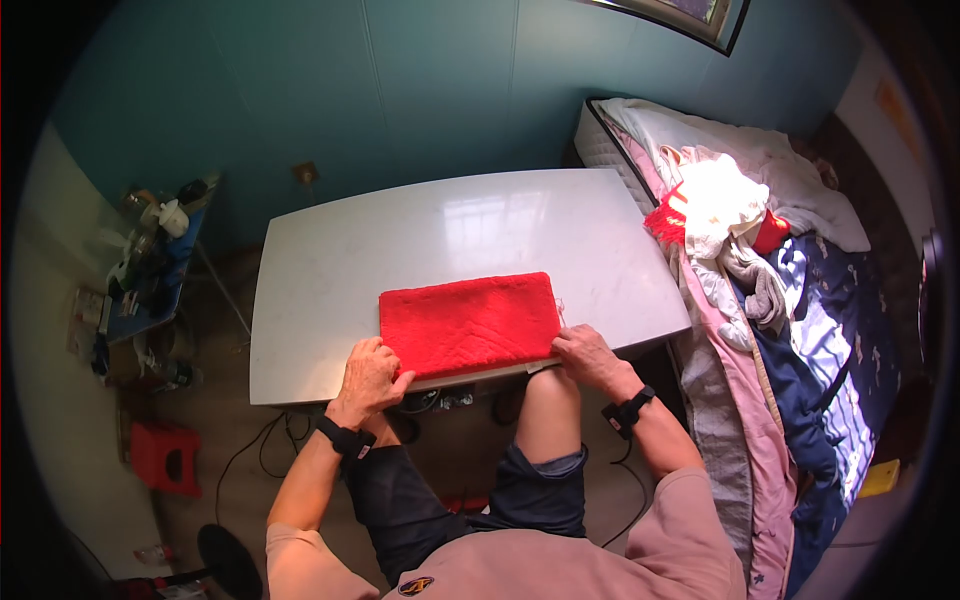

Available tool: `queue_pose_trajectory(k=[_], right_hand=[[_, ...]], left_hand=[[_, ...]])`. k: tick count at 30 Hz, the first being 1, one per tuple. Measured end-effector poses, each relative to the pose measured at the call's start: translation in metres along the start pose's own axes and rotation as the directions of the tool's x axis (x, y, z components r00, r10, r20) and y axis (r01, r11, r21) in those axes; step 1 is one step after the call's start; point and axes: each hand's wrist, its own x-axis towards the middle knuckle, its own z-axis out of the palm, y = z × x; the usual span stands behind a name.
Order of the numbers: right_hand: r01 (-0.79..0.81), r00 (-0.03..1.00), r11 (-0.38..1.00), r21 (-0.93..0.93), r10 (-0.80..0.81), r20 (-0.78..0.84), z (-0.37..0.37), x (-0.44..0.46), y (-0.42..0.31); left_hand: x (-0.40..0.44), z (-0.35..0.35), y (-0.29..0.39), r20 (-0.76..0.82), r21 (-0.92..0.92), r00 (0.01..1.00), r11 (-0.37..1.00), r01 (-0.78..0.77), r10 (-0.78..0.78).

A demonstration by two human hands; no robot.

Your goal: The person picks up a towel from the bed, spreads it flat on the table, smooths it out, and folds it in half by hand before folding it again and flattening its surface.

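Observation:
A red cloth point(468, 322), folded into a flat rectangle, lies at the front edge of the white table point(330, 260). My left hand point(370, 378) is at its near left corner, fingers bent over the edge and thumb pointing right along it. At the near right corner, my right hand point(588, 353) has its fingers pinched on the cloth's edge. A small pale tag or string point(560, 308) sticks out from the cloth's right side. Each wrist wears a black band.
On the right is a bed with a pink blanket point(733, 400), a dark blue cover point(800, 400) and piled clothes point(725, 200). A cluttered side table point(150, 300) and a red stool point(166, 457) are on the left. Cables point(262, 440) lie on the floor.

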Motion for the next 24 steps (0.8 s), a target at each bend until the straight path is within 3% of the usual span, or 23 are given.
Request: queue_pose_trajectory(k=[2,4,5,7,8,9,10,12,14,17,22,24], right_hand=[[-0.02,1.0,1.0,0.015,0.02,0.005,0.005,0.0,0.0],[-0.049,0.999,0.998,0.029,0.048,0.015,0.004,0.002,-0.006],[-0.105,0.994,0.994,0.038,0.103,0.048,0.0,0.002,-0.009],[-0.159,0.985,0.987,0.033,0.156,0.08,-0.017,0.008,-0.016],[-0.161,0.969,0.987,-0.005,0.159,0.189,-0.028,0.012,-0.02],[-0.16,0.941,0.986,-0.043,0.165,0.296,-0.035,0.015,-0.022],[-0.162,0.939,0.985,-0.052,0.17,0.298,-0.037,0.02,-0.023],[-0.084,0.993,0.995,-0.062,0.089,0.076,-0.036,0.033,-0.03],[-0.075,0.983,0.997,-0.029,0.069,-0.168,-0.024,0.066,-0.045],[-0.116,0.969,0.992,0.041,0.122,-0.215,0.004,0.119,-0.066],[-0.169,0.983,0.984,0.06,0.173,-0.067,0.081,0.168,-0.084],[-0.179,0.984,0.983,0.039,0.179,0.008,0.093,0.171,-0.085]], left_hand=[[0.016,-0.001,0.003,0.027,-0.022,0.997,0.997,0.079,-0.078],[0.033,0.003,0.01,-0.164,-0.055,0.979,0.992,0.117,-0.125],[0.04,0.008,0.009,-0.073,-0.04,0.983,0.986,0.164,-0.166],[0.054,0.027,0.009,-0.121,-0.018,0.974,0.981,0.192,-0.192],[0.059,0.037,0.009,-0.157,0.006,0.963,0.975,0.221,-0.218],[0.066,0.042,0.008,-0.044,-0.045,0.96,0.96,0.275,-0.277],[0.071,0.049,0.009,-0.047,-0.053,0.96,0.961,0.273,-0.275],[0.082,0.065,0.011,-0.026,-0.066,0.936,0.935,0.349,-0.351],[0.089,0.08,0.012,-0.021,-0.074,0.93,0.929,0.363,-0.366],[0.093,0.104,0.011,-0.026,-0.071,0.921,0.919,0.387,-0.389],[0.084,0.12,0.003,-0.013,0.028,0.922,0.922,0.386,-0.386],[0.082,0.121,0.002,-0.097,0.044,0.93,0.932,0.359,-0.354]])
